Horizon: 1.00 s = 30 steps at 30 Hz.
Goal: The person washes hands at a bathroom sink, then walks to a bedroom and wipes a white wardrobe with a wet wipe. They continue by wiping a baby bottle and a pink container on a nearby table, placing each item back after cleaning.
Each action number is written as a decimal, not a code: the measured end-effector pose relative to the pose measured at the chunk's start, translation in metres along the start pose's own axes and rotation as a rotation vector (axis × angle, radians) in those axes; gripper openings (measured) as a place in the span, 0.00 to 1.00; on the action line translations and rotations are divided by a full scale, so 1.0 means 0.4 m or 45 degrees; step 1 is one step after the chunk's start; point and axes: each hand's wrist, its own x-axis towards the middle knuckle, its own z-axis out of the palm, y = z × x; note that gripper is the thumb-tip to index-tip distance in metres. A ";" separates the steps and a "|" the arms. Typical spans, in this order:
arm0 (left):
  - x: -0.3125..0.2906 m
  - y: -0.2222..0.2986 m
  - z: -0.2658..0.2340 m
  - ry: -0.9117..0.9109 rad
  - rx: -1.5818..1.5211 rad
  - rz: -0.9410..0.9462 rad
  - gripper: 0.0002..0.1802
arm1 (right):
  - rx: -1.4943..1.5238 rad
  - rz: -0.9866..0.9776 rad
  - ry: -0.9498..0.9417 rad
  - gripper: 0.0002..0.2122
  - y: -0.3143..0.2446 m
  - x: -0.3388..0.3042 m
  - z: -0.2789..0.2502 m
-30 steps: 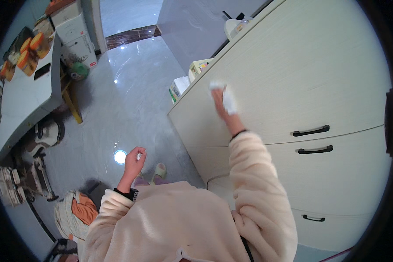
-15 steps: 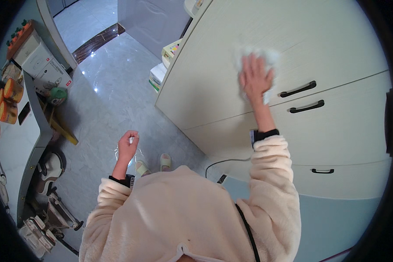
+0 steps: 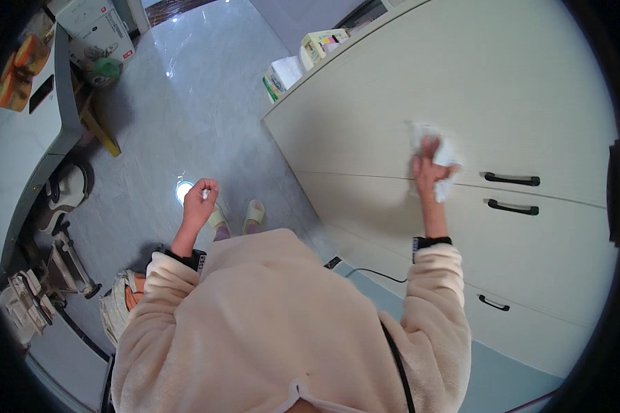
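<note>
One white cloth (image 3: 450, 160) lies against the pale cabinet (image 3: 517, 89) at the right, by the seam between two of its panels and left of the handles. The right hand (image 3: 428, 172) is spread on it, fingers apart and thumb out to the right, pressing it rather than gripping; the cloth's edges are slightly blurred.

The left hand (image 3: 198, 203) is curled, its fingers drawn together around one small white piece (image 3: 205, 195) — too little of it shows to tell what it is. This hand is held above the floor (image 3: 207, 103), well apart from the cabinet.

Counted on the cabinet front: three black handles (image 3: 512, 179) — two as a pair just right of the cloth, one nearer. Two pale slippers (image 3: 255, 212) show beyond the person's front. Two black wristbands (image 3: 434, 242) are worn, one at each sleeve end. On the left, one dark phone (image 3: 41, 94) lies on the white desk (image 3: 14, 155), beside several orange-lidded jars (image 3: 15, 91).
</note>
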 end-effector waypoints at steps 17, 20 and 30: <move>-0.112 -0.068 -0.088 0.288 0.241 -0.033 0.09 | -3.650 -1.163 -0.721 0.31 0.141 0.618 0.263; -0.100 -0.066 -0.070 0.310 0.183 -0.022 0.09 | -3.835 -0.701 -0.827 0.27 0.207 0.486 0.122; -0.161 -0.171 -0.085 0.373 0.147 -0.132 0.08 | -3.150 0.273 -1.271 0.18 0.241 0.048 -0.192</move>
